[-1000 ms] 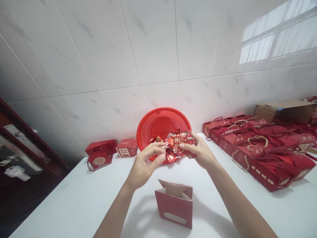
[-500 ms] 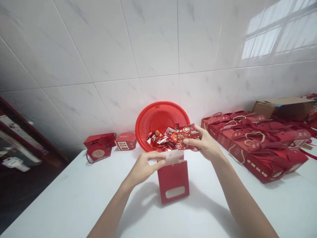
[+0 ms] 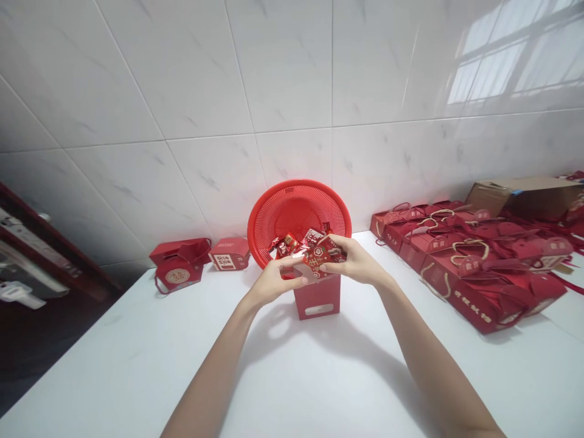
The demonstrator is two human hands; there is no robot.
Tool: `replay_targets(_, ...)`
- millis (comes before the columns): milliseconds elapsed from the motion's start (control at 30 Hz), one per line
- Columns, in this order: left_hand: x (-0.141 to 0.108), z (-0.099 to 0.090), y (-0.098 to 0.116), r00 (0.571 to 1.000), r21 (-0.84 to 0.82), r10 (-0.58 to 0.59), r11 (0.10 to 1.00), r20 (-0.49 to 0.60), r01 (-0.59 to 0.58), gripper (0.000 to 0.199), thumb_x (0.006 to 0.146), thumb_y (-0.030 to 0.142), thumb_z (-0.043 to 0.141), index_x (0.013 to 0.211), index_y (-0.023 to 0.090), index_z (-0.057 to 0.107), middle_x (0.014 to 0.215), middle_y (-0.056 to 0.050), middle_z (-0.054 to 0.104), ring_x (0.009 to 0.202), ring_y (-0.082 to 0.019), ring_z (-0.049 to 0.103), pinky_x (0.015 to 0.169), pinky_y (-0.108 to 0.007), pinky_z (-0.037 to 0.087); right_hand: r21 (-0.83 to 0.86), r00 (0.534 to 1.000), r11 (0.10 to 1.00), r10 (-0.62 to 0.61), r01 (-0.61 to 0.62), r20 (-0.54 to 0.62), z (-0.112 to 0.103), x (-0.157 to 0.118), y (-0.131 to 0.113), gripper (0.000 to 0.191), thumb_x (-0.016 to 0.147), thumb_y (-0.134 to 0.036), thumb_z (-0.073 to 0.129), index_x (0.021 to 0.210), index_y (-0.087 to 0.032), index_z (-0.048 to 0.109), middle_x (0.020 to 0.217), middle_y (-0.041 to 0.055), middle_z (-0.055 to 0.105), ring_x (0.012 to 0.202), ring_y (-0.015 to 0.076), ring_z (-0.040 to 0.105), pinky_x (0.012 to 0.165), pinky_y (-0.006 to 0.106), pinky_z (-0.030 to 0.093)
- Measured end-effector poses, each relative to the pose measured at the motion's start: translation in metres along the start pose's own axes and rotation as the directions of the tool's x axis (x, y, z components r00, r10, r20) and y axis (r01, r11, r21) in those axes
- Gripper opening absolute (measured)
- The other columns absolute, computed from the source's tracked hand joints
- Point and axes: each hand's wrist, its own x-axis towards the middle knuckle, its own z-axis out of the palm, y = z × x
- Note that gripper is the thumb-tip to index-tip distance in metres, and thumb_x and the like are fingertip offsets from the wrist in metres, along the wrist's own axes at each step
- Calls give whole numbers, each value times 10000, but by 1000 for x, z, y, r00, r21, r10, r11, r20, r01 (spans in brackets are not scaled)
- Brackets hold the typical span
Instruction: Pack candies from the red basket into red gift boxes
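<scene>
A red paper box (image 3: 318,298) with an oval window stands upright on the white table, its top at my hands. My left hand (image 3: 274,281) pinches the box's top edge at the left. In my right hand (image 3: 353,260) is a red printed packet (image 3: 318,258), held tilted over the box's top, where it hides the opening. Just behind, a red plastic basket (image 3: 298,191) leans toward me with several wrapped sweets (image 3: 287,242) in its lower part.
Two small red boxes (image 3: 179,267) (image 3: 230,254) are by the wall on the left. Rows of red gift boxes (image 3: 460,267) with cord handles fill the right side, and an open cardboard box (image 3: 524,193) sits behind them. The white table's (image 3: 114,359) left edge slants down at the left.
My right hand has brought the packet down and left onto the box's top. The red box now stands nearer the basket, with my left hand still on its edge.
</scene>
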Motion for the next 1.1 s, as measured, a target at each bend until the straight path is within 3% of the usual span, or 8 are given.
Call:
replay_targets(100,0,-2,-3,999,-5,-48,999,-2,48,544,701,297,796,1223,161,719,1229,-93,731,1134,-303,667,992,-423,540,-121,997,993,13,-4,71,0,5,2,138,724,-191,682,829,-185,592,744,-31,578,669,135,517,609,241,405)
replay_targets(200,0,-3,-7,994,-16,-101,995,-45,100,657,667,319,831,1285,154,680,1290,-111,698,1178,-327,642,1009,-453,523,-213,994,977,17,7,112,1,9,3,137,730,-176,650,737,-198,515,683,-48,516,627,120,465,573,227,356)
replay_targets(400,1,-2,-9,997,-25,-78,997,-27,78,663,684,349,832,1298,154,673,1267,-102,712,1162,-304,643,1055,-446,485,-330,989,943,16,34,149,-7,13,4,154,731,-178,629,708,-201,478,655,-55,459,614,114,423,560,226,312)
replay_targets(600,1,-2,-9,990,-1,-131,991,-57,131,664,685,336,825,1304,155,666,1348,-114,662,1131,-279,644,1037,-434,497,-375,957,926,81,30,277,-14,17,1,152,723,-171,643,675,-197,500,635,-48,481,597,115,437,535,236,304)
replay_targets(733,0,-2,-8,989,-6,-140,990,-53,139,657,703,331,814,1317,160,657,1369,-114,646,1110,-269,644,1011,-424,510,-224,988,974,77,-46,133,-7,18,-1,232,799,-310,682,722,-219,484,575,-61,495,514,112,467,479,236,322)
replay_targets(867,0,-2,-7,986,-18,-160,987,-46,159,667,699,346,819,1321,169,658,1277,-113,691,1065,-269,649,962,-422,528,25,986,986,166,-165,-27,0,17,-5,322,814,-431,703,772,-237,449,596,-49,573,415,108,498,372,229,317)
replay_targets(1000,0,-2,-8,985,-14,-162,987,-51,161,665,690,349,828,1311,174,667,1142,-99,731,1013,-256,651,923,-418,541,162,971,959,238,-231,-30,6,19,-5,396,788,-486,717,750,-238,411,589,-52,570,399,108,528,345,211,308)
replay_targets(1100,0,-2,-8,988,-17,-147,989,-45,146,641,702,340,821,1304,180,672,1107,-89,738,1009,-248,649,915,-400,542,199,977,961,207,-194,-46,13,22,-2,441,790,-551,704,769,-243,389,571,-55,567,437,110,530,373,203,298)
